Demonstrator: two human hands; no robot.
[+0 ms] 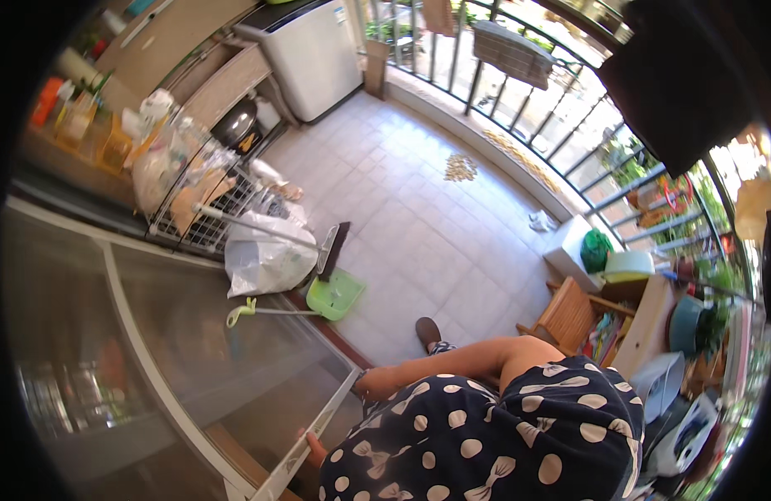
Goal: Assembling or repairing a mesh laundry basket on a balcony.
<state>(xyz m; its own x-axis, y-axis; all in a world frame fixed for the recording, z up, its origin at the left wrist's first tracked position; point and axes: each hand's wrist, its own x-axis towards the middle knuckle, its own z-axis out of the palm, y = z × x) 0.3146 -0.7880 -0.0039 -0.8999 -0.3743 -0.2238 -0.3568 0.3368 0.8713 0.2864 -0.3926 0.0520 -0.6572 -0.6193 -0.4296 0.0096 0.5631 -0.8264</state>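
Note:
A glass door (pixel 164 334) with a pale frame stretches across the lower left. On its near frame edge (pixel 306 447), my left hand (pixel 316 451) is closed, with the fingertips showing against the frame and the rest hidden by my clothing. My right forearm reaches across from the right, and my right hand (pixel 370 385) holds the far end of the same edge. The fingers there are partly hidden by shadow and the frame. Beyond the door, a green dustpan (pixel 335 296) and a broom (pixel 327 250) are beside a white plastic bag (pixel 268 257).
A wire rack (pixel 193 221) with bags stands on the left, near a washing machine (pixel 310 58). Small pale pieces (pixel 461 168) are spread on the tiled floor (pixel 419 217). A railing (pixel 519 100) runs along the far side. At right are a wooden chair (pixel 565 317) and pots.

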